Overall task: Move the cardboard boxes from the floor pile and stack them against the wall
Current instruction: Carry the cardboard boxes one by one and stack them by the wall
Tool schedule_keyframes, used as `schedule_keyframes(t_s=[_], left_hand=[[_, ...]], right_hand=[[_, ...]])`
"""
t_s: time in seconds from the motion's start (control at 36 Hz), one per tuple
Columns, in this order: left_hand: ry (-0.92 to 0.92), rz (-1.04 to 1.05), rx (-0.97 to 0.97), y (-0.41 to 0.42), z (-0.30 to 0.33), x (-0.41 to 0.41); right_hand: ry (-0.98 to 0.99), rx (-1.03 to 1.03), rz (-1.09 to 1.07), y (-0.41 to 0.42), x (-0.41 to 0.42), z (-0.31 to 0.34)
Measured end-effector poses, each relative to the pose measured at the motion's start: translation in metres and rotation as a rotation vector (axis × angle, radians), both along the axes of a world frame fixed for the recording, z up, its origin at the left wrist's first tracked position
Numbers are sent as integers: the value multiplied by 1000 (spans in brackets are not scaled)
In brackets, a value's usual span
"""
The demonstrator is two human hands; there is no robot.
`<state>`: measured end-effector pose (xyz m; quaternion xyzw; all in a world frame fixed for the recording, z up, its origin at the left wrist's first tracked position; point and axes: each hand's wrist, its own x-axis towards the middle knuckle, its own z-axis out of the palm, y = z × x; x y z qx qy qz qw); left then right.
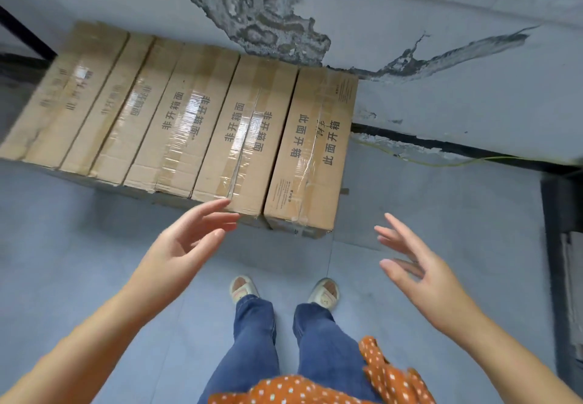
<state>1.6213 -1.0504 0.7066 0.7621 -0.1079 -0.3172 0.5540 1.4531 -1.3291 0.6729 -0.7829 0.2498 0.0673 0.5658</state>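
Observation:
Several brown cardboard boxes point(195, 113), taped and printed with black characters, stand side by side in a row against the peeling grey wall point(441, 41). The rightmost box point(315, 151) ends the row. My left hand point(189, 239) is held out with straight, spread fingers just in front of the near edge of the second box from the right point(249, 138); whether its fingertips touch it I cannot tell. My right hand point(416, 265) hovers open over the floor, to the right of the rightmost box and apart from it. Neither hand holds anything.
Grey floor point(79, 246) spreads in front of the row. A black baseboard with a thin yellow cable point(457, 162) runs along the wall at right. A dark frame point(555, 246) stands at the right edge, a black bar point(25, 31) at upper left. My feet point(284, 291) stand below the boxes.

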Motion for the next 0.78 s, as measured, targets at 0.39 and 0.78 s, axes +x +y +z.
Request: schedule_keyframes(t_s=[0.39, 0.78], left_hand=[[-128, 219, -40, 11, 17, -85], [-156, -255, -221, 31, 20, -5]], right_hand=[[-235, 91, -448, 46, -68, 36], [-454, -32, -991, 171, -78, 30]])
